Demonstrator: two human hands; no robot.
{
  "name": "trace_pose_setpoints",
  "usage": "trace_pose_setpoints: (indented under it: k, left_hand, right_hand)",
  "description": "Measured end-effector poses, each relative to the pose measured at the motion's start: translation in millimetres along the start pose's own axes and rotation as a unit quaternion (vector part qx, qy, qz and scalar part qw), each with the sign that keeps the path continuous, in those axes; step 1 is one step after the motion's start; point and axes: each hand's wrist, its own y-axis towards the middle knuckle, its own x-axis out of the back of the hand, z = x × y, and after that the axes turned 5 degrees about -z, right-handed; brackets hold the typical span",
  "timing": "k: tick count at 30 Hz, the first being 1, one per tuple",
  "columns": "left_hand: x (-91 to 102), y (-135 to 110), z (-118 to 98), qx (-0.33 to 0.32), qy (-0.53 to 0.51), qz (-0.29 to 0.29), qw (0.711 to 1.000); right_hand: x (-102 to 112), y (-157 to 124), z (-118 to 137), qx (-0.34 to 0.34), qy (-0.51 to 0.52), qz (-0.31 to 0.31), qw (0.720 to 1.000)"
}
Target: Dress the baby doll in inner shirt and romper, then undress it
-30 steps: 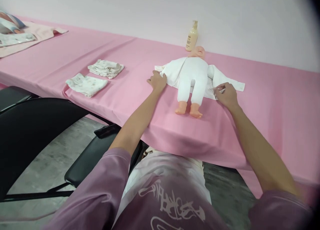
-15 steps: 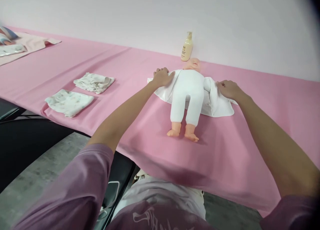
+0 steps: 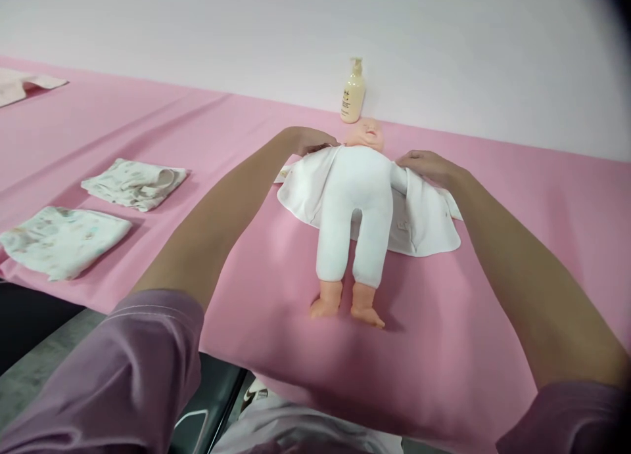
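Item: doll (image 3: 357, 198). It lies face up on the pink desk (image 3: 468, 322), head away from you, directly between your two sets of fingers. It wears white, with bare feet toward the near desk edge.

Item: white garment (image 3: 424, 224). It is spread open under the doll and reaches past both of your hands.

Left hand (image 3: 308, 140): fingers curled over the garment at the doll's shoulder. You cannot tell whether they pinch the fabric.

Right hand (image 3: 426, 167): fingers stretched out, resting flat on the garment at the other shoulder.

Lotion bottle (image 3: 353, 91): upright against the wall, just beyond your fingers, near the doll's head.

Folded cloths: one (image 3: 134, 183) and another (image 3: 59, 239), well apart to the left of your left fingers.

Open room: bare desk lies outward of your right fingers and between the doll's feet and the near edge.
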Motion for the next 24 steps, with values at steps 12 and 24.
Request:
trace_pose_setpoints:
  k: [12, 24]
  left_hand:
    - [5.1, 18, -1, 0.004, 0.002, 0.131, 0.991]
    - [-8.2, 9, 16, 0.114, 0.006, -0.010, 0.993]
  right_hand:
    - [21, 26, 13, -0.075, -0.035, 0.088, 0.993]
    - [2, -7, -15, -0.107, -0.132, -0.072, 0.983]
